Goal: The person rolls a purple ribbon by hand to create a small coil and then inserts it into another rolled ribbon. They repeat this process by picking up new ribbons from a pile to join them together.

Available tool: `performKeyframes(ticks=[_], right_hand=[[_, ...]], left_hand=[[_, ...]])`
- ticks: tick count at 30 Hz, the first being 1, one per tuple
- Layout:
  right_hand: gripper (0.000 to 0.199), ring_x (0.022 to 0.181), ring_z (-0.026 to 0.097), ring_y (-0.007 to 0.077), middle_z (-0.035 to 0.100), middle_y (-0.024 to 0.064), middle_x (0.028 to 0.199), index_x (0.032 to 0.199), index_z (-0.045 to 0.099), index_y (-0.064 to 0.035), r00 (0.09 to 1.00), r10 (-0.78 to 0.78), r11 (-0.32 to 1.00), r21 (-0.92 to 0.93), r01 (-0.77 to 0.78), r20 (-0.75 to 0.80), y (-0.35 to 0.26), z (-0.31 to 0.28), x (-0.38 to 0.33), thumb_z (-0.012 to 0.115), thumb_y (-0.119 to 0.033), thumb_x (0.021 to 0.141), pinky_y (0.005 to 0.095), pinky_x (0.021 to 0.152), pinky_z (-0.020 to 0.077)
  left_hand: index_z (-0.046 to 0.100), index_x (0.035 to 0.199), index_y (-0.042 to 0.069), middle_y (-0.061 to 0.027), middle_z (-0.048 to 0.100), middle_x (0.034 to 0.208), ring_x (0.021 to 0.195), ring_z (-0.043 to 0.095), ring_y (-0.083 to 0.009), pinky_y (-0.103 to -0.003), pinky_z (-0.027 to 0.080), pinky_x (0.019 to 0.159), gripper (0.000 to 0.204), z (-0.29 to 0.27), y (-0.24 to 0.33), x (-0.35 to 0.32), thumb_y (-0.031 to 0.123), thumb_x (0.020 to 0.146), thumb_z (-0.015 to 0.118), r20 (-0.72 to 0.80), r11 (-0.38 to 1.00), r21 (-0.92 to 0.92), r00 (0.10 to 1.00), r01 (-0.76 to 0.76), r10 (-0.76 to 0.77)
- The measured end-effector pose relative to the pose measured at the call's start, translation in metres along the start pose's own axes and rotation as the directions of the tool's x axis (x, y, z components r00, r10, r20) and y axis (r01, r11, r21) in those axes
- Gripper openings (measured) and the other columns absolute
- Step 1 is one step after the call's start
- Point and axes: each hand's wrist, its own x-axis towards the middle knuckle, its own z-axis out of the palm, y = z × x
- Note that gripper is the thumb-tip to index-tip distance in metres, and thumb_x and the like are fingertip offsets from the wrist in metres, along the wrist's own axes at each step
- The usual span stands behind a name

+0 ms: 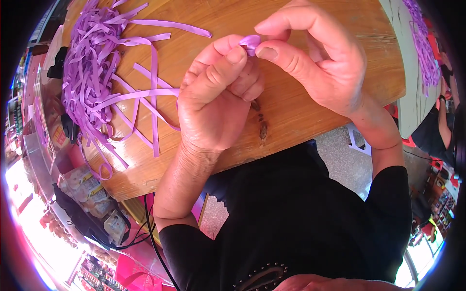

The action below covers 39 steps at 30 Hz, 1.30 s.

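1. Purple, shiny ribbon makes up the small folded piece (250, 42), which sits between the two hands above the wooden table (310, 119), near the top of the view.
2. The left hand (216, 92) pinches this piece between its thumb and forefinger; its other fingers curl in toward the palm, which is turned up.
3. The right hand (323, 65) has its thumb tip at the piece's right edge, with the forefinger bent just above; whether these two fingers grip it, I cannot tell.
4. A tangled heap of purple ribbons (90, 68) lies to the left on the tabletop. Several loose strands stretch from it toward the left hand, and some pass out of sight behind it.
5. Beyond the table's right edge stands a pale table (409, 104), with more purple ribbon (421, 46) on it.
6. The person wears a black shirt (301, 218) with short sleeves.
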Motion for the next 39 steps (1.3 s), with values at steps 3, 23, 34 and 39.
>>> performKeyframes(ticks=[3, 23, 34, 39], right_hand=[[0.017, 0.074, 0.059, 0.0190, 0.059, 0.0094, 0.084, 0.093, 0.061, -0.0021, 0.994, -0.105, 0.986, -0.127, 0.107, 0.028, -0.002, -0.003, 0.002, 0.067, 0.003, 0.078, 0.0233, 0.065, 0.0455], [0.016, 0.076, 0.060, 0.0187, 0.061, 0.0092, 0.086, 0.093, 0.065, -0.0001, 0.975, 0.198, 0.980, -0.024, -0.197, 0.101, -0.025, -0.021, 0.013, 0.065, 0.005, 0.078, 0.0240, 0.064, 0.0456], [0.017, 0.076, 0.060, 0.0205, 0.059, 0.0091, 0.085, 0.092, 0.065, -0.0009, 0.998, -0.022, 0.996, -0.081, 0.026, 0.051, -0.003, -0.009, 0.004, 0.064, 0.007, 0.077, 0.0265, 0.063, 0.0461], [0.014, 0.075, 0.058, 0.0206, 0.058, 0.0086, 0.085, 0.088, 0.064, -0.0017, 0.995, -0.008, 0.993, -0.114, 0.019, 0.097, -0.003, -0.009, 0.005, 0.064, 0.007, 0.076, 0.0259, 0.065, 0.0453]], left_hand=[[0.060, 0.102, 0.002, 0.0049, 0.044, 0.066, 0.057, 0.028, -0.0075, -0.023, 0.025, 0.053, 0.017, -0.002, -0.001, 0.000, 0.011, 0.089, 0.054, 0.036, 1.000, -0.021, 0.999, -0.014, 0.015], [0.061, 0.107, 0.005, 0.0040, 0.047, 0.072, 0.061, 0.033, -0.0070, -0.021, 0.029, 0.056, 0.019, 0.009, -0.004, -0.003, 0.008, 0.090, 0.054, -0.135, 0.962, 0.259, 0.983, -0.088, 0.126], [0.062, 0.100, 0.001, 0.0042, 0.048, 0.068, 0.056, 0.032, -0.0054, -0.021, 0.026, 0.052, 0.014, 0.003, -0.002, -0.001, 0.004, 0.088, 0.056, -0.106, 0.976, 0.207, 0.991, -0.060, 0.083], [0.063, 0.098, 0.000, 0.0049, 0.050, 0.067, 0.053, 0.032, -0.0041, -0.020, 0.025, 0.050, 0.012, -0.001, 0.000, -0.001, 0.003, 0.086, 0.059, -0.135, 0.985, 0.169, 0.989, -0.030, 0.053]])
